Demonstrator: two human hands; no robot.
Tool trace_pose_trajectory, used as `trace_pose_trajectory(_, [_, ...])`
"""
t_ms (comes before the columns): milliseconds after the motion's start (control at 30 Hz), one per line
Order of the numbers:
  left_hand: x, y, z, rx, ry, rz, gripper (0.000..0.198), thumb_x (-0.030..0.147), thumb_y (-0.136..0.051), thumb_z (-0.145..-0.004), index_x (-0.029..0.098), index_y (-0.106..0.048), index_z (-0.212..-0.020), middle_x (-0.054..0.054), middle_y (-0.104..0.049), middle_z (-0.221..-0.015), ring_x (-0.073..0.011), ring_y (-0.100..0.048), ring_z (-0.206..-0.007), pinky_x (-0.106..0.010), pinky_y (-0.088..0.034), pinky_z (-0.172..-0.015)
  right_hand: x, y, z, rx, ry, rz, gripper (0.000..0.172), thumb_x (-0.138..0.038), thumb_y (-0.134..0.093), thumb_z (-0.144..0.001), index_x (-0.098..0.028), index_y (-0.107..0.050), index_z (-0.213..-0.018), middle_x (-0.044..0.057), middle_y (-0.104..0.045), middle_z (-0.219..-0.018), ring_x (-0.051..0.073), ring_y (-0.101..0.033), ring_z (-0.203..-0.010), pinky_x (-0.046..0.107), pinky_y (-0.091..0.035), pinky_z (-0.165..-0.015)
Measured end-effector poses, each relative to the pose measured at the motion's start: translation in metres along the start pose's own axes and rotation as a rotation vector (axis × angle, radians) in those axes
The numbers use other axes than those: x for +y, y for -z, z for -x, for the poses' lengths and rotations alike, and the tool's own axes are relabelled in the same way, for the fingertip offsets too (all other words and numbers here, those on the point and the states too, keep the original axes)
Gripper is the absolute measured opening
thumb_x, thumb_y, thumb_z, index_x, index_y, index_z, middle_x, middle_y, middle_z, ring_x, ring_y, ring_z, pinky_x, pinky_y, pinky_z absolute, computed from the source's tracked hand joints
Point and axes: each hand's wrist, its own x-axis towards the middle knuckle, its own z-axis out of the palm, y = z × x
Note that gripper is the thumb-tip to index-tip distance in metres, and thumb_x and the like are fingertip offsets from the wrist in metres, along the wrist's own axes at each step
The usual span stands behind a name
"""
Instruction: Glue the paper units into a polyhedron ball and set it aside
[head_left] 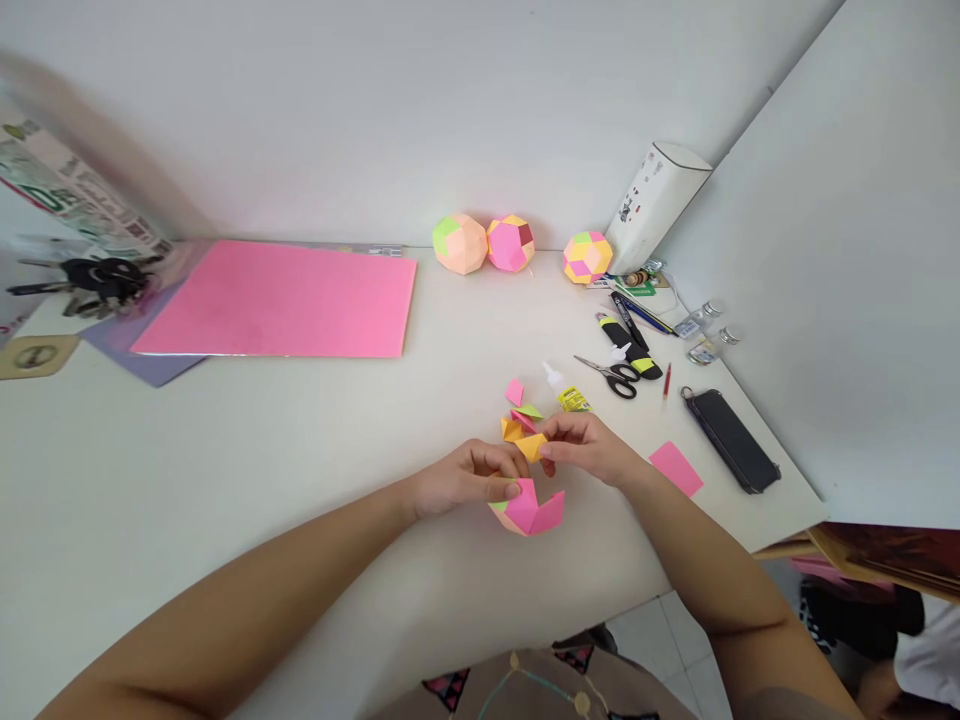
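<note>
My left hand (476, 475) is closed on a partly built paper ball (523, 507) of pink, green and peach faces, its thumb lying on a pink face. One pink flap sticks out to the right of the ball. A folded yellow paper piece (532, 447) is pinched between the thumb and fingers of my right hand (589, 447), just above the ball. Beyond my hands lie more small folded pieces: an orange one (511, 430), a green one (529, 411) and a pink one (514, 391). A glue bottle (568, 390) lies right behind my right hand.
Three finished paper balls (460, 244) stand along the wall. Scissors (611, 374), a utility knife (630, 346) and a red pen (667, 381) lie at right, near a black case (733, 440) and pink paper (676, 468). A stack of pink sheets (277, 300) lies at left.
</note>
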Motion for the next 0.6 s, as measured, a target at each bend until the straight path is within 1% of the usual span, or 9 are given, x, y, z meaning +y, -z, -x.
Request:
trace_pose_trajectory(133, [0.0027, -0.0022, -0.0005, -0.036, -0.015, 0.037, 0.014, 0.026, -0.066, -0.077, 0.015, -0.068, -0.068, -0.007, -0.064, -0.093, -0.0209, -0.056, -0.095, -0.037, -0.041, -0.087, -0.0028, -0.0022, 0.0018, -0.09, 0.015, -0.078, 0.021, -0.031, -0.067, -0.078, -0.014, -0.061, -0.068, 0.0, -0.061, -0.071, 0.01, -0.059, -0.061, 0.026, -0.049, -0.06])
trace_pose_trajectory(267, [0.0037, -0.0023, 0.0001, -0.022, -0.018, 0.041, 0.013, 0.026, -0.067, -0.076, 0.015, -0.069, -0.069, -0.009, -0.063, -0.1, -0.0226, -0.056, -0.098, -0.039, -0.04, -0.09, 0.0013, -0.0033, 0.0013, -0.096, -0.03, -0.151, 0.018, -0.03, -0.069, -0.077, -0.013, -0.063, -0.07, -0.001, -0.062, -0.069, 0.01, -0.059, -0.059, 0.025, -0.047, -0.058])
trace_pose_trajectory(433, [0.0023, -0.0012, 0.0018, 0.04, 0.009, 0.038, 0.011, 0.025, -0.068, -0.074, 0.015, -0.07, -0.07, -0.007, -0.063, -0.091, -0.02, -0.056, -0.09, -0.036, -0.042, -0.085, 0.0033, -0.0035, -0.0004, -0.065, -0.149, -0.229, 0.019, -0.031, -0.071, -0.074, -0.013, -0.065, -0.073, 0.0, -0.064, -0.067, 0.01, -0.059, -0.059, 0.024, -0.046, -0.059])
trace_pose_trajectory(600, [-0.0013, 0.0005, 0.0016, 0.072, 0.018, 0.035, 0.013, 0.025, -0.068, -0.074, 0.014, -0.069, -0.068, -0.006, -0.061, -0.086, -0.0175, -0.055, -0.081, -0.033, -0.042, -0.077, 0.0015, -0.0037, -0.0006, -0.056, -0.205, -0.242, 0.021, -0.031, -0.074, -0.071, -0.013, -0.064, -0.069, 0.0, -0.063, -0.067, 0.009, -0.057, -0.061, 0.023, -0.044, -0.06])
